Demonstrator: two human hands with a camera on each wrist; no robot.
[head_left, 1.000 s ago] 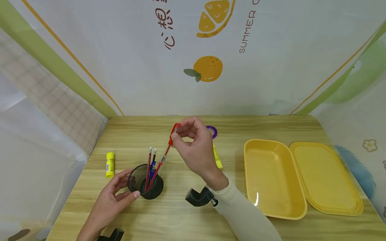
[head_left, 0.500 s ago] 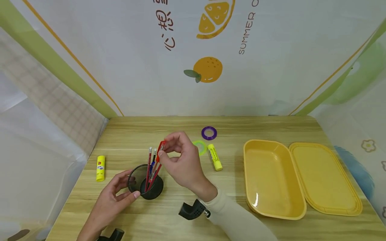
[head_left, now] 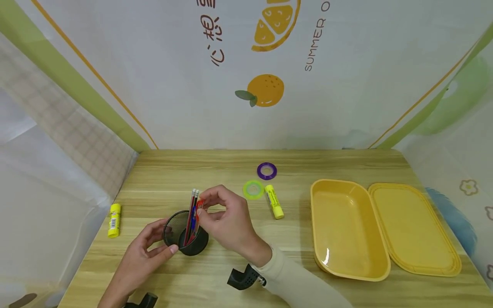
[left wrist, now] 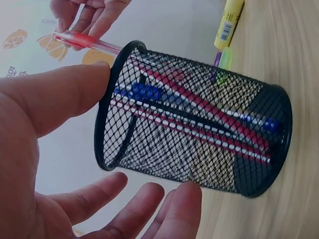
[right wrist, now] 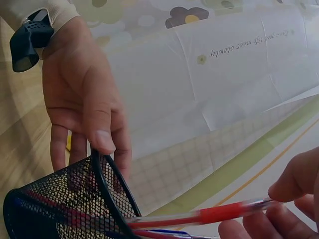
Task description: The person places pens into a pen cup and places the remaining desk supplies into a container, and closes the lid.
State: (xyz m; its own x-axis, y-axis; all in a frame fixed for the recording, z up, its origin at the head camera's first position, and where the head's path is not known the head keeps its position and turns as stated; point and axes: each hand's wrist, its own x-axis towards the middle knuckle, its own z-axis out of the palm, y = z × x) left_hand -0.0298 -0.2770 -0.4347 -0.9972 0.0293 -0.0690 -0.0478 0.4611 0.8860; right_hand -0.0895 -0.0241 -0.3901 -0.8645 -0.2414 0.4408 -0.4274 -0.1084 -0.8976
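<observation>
My left hand (head_left: 144, 250) holds a black mesh pen holder (left wrist: 199, 119), thumb at its rim and fingers along the far side. Between the thumb and fingers of my right hand (head_left: 229, 220) is the upper end of a red gel pen (right wrist: 219, 213). The pen's lower part reaches down inside the holder. Two pencils with white erasers, one red (head_left: 190, 216) and one dark, lean in there too. Beside them stands a blue pen (left wrist: 147, 92), seen through the mesh in the left wrist view.
A yellow glue stick (head_left: 114, 220) lies at the table's left edge, another glue stick (head_left: 274, 202) right of centre. Near that are a green tape roll (head_left: 245, 190) and a purple tape roll (head_left: 259, 171). A yellow box (head_left: 323, 231) and its lid (head_left: 417, 229) lie at right.
My right hand has come down and left, lowering the red gel pen into the holder. The left glue stick has rolled leftward to the table edge. My left hand stays put.
</observation>
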